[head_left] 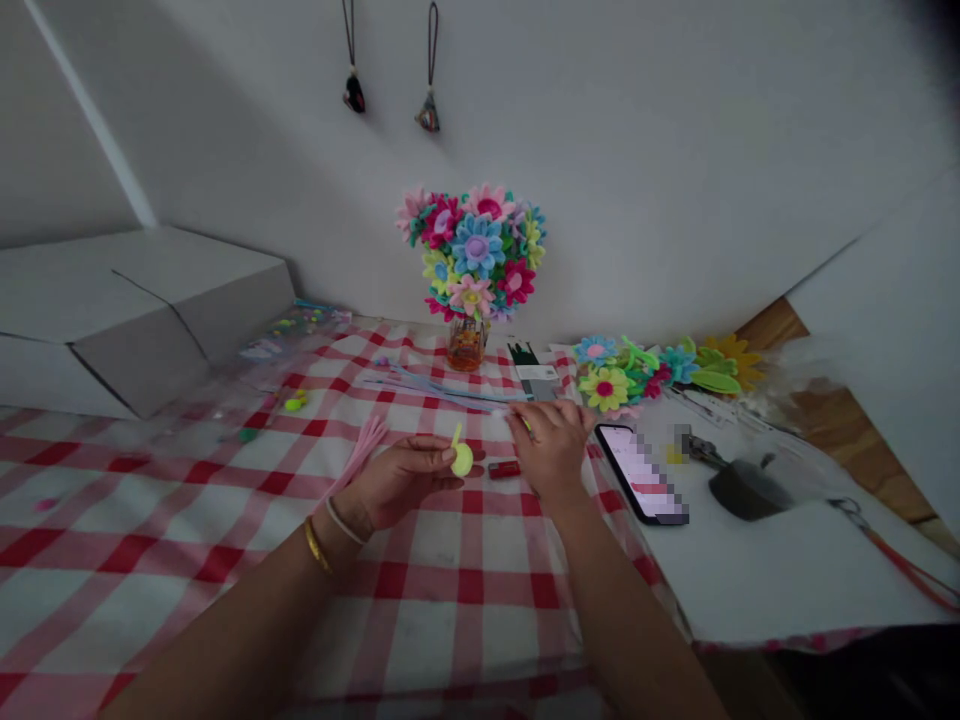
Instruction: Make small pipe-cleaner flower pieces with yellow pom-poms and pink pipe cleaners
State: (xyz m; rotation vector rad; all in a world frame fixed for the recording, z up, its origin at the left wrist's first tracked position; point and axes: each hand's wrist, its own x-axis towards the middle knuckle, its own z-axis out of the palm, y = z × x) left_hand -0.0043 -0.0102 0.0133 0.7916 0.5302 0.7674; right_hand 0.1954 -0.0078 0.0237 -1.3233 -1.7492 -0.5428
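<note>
My left hand (pixel 420 465) pinches a yellow-green pipe cleaner (pixel 462 460), coiled into a flat disc with a short end sticking up. To its right, my right hand (pixel 553 445) is closed, palm down, above the cloth. A bit of yellow and a pale tip show at its fingers, but I cannot make out what they belong to. Between the hands lies a small red object (pixel 504 469), perhaps a lighter. Pink pipe cleaners (pixel 365 447) lie beside my left wrist, and blue pipe cleaners (pixel 435 390) are spread beyond both hands.
A glass vase (pixel 466 345) of pipe-cleaner flowers (pixel 478 245) stands by the wall on a checked tablecloth (pixel 420 580). More flowers (pixel 604 388) lie to the right, behind a phone (pixel 641 475) and a dark pouch with keys (pixel 748 488). A white box (pixel 142 310) stands at left.
</note>
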